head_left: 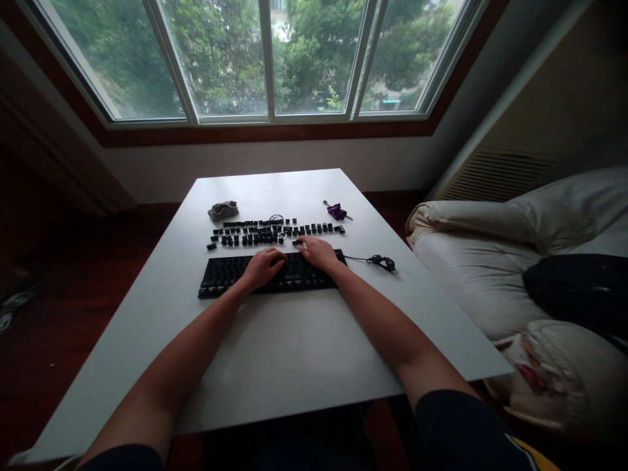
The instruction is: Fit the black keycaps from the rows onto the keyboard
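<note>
Blocky black keycaps, probably plastic

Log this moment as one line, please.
left hand: over keyboard; right hand: over keyboard's far edge; loose keycaps: in rough rows beyond keyboard; cable: coiled at right

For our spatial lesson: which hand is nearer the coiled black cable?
Right. The right hand lies over the right part of the keyboard, left of the cable; the left hand is farther left, around mid-keyboard.
</note>
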A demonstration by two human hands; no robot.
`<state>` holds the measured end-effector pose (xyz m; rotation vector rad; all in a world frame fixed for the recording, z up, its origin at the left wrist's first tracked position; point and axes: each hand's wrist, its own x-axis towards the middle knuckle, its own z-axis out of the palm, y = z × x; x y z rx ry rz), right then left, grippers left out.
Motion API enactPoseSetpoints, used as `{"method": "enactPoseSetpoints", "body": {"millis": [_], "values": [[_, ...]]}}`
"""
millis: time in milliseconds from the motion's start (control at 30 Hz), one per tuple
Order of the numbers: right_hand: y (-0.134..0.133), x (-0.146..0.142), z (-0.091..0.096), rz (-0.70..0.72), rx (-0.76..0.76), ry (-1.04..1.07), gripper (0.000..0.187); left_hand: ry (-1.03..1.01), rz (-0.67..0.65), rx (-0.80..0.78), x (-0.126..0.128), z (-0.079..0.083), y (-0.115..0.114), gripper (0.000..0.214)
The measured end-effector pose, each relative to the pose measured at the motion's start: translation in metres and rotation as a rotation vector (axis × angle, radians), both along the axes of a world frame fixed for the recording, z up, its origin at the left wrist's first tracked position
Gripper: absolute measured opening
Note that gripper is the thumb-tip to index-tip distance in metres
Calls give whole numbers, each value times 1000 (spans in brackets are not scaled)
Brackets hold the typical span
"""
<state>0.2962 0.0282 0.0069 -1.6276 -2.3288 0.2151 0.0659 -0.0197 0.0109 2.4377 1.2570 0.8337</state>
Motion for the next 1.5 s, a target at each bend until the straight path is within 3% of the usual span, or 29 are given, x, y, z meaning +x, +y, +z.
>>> {"method": "enactPoseSetpoints", "body": {"millis": [1500], "values": [[-3, -1, 5, -6, -4, -5, 40, 1, 15, -11, 1, 0, 0, 19]]}}
